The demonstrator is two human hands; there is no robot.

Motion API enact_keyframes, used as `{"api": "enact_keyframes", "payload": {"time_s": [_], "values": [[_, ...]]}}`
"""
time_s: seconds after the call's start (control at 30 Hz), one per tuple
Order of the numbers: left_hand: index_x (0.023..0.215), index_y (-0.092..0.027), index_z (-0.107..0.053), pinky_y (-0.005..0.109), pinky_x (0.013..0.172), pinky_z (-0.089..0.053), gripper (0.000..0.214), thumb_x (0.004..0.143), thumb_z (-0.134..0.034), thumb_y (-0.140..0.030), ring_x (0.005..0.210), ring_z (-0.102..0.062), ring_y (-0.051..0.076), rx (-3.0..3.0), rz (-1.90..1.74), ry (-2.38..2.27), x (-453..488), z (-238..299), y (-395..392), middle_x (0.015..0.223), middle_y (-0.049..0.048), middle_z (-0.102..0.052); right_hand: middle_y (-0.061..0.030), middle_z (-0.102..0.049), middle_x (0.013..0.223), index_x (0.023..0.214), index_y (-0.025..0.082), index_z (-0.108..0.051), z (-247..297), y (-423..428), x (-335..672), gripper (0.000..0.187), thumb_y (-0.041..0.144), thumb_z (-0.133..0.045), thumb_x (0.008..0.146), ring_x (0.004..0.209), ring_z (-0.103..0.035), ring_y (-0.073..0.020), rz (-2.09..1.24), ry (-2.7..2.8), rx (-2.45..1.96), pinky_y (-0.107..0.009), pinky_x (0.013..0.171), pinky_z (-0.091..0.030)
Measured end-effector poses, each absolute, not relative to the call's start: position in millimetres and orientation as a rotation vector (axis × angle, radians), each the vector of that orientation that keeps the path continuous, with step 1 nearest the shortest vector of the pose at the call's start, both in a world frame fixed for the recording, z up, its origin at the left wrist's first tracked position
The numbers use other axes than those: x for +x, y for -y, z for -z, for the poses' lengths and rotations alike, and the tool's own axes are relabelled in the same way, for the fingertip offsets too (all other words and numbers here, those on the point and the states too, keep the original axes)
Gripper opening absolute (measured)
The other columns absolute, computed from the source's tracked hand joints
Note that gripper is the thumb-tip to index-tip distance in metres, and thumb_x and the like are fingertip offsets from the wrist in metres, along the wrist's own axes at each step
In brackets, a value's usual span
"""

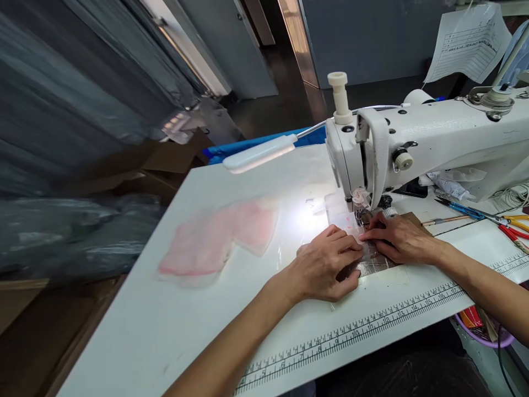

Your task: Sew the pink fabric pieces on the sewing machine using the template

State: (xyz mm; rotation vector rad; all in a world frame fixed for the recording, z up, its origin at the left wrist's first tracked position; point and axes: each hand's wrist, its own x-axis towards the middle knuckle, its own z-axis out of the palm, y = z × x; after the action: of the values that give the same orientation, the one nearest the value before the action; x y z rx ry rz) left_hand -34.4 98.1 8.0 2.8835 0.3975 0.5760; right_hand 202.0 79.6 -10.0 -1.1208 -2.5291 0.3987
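A white sewing machine head (351,149) stands over a piece of clear, sheer material (335,209) with small pink marks, which lies under its needle area. My left hand (330,264) is closed with bent fingers on the near-left edge of that material. Close by the presser foot, my right hand (397,237) pinches the same material from the right; its fingertips almost meet those of the left. Exactly what lies between the fingertips is partly hidden. To the left, pink translucent pieces (223,234) lie flat on the white table (136,325).
A lit lamp (260,154) reaches over the table. Right of the machine lie blue-handled tweezers (463,208) and scissors with yellow handles (518,220). A printed ruler (351,333) runs along the front edge. Cardboard boxes (165,160) and plastic-wrapped bundles (74,237) stand left.
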Motion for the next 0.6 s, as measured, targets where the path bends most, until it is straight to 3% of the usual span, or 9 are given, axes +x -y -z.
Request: {"api": "enact_keyframes", "payload": {"time_s": [0.2,0.6], "values": [[0.102,-0.014,-0.067,0.041,0.074,-0.05,0.027,0.085,-0.051,-0.025,0.08,-0.062,0.022,2.952,-0.592,-0.469,-35.9,-1.9,-95.8,0.103,0.011,-0.07,-0.0133,-0.057,0.111,0.127,0.021,-0.062,7.0,-79.9,195.8,0.035,0.025,-0.043,0.098,0.079,-0.054,-0.0182,-0.316,2.577,-1.26,-0.033,0.071,-0.05],[0.111,-0.01,-0.063,0.04,0.073,-0.049,0.036,0.087,-0.048,-0.033,0.081,-0.06,0.024,3.068,-0.548,-0.602,-35.4,3.1,-99.6,0.102,0.0135,-0.069,-0.0155,-0.056,0.109,0.128,0.017,-0.062,11.8,-77.3,195.8,0.04,0.029,-0.036,0.101,0.081,-0.055,-0.02,-0.297,2.526,-1.214,-0.035,0.07,-0.051]]}}
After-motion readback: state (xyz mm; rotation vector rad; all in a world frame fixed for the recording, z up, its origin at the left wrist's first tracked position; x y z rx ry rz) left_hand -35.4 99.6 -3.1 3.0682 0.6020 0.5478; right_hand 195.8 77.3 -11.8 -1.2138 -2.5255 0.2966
